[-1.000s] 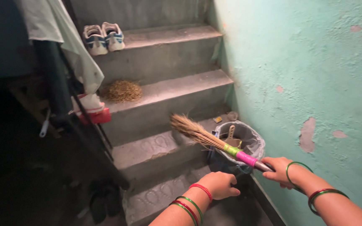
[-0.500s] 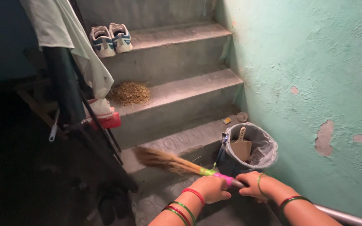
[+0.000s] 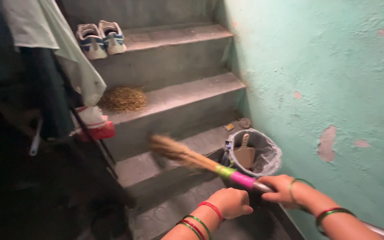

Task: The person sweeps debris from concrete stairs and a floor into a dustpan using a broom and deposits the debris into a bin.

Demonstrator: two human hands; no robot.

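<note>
Fingers of the right hand (image 3: 281,190) were wrapped around the metal end of a grass broom (image 3: 201,162), just behind its pink and green binding. From that grip the broom ran up and to the left, its blurred bristle head hanging over the concrete step (image 3: 156,166) ahead of both hands. The left hand (image 3: 231,202) sat just below the binding, curled into a loose fist; whether it touched the handle could not be told. Red and green bangles ringed both wrists.

Just beyond the right hand, against the green wall (image 3: 325,80), stood a dustbin (image 3: 263,155) lined with a clear bag, and a tan dustpan (image 3: 245,153) stood upright inside it. Farther ahead, two steps up from the broom head, a heap of yellowish sweepings (image 3: 123,98) lay on the tread. Left of that heap were a white and red container (image 3: 92,122) and a pale cloth (image 3: 63,44) draped over a dark railing. Well beyond the hands, on a higher step, a pair of white sneakers (image 3: 101,39) stood side by side.
</note>
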